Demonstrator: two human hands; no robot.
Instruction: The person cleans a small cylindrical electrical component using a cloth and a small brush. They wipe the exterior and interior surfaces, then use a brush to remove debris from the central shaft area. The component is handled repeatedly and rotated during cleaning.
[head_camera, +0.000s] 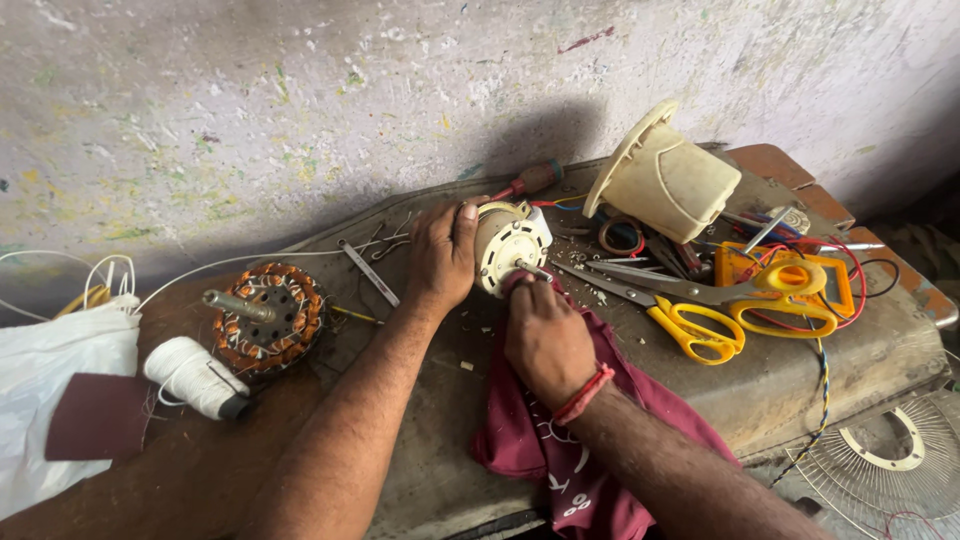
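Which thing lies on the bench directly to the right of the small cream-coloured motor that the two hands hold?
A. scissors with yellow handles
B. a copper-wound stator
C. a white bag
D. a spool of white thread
A: the yellow-handled scissors lie right of the cream motor; the other things are on its left.
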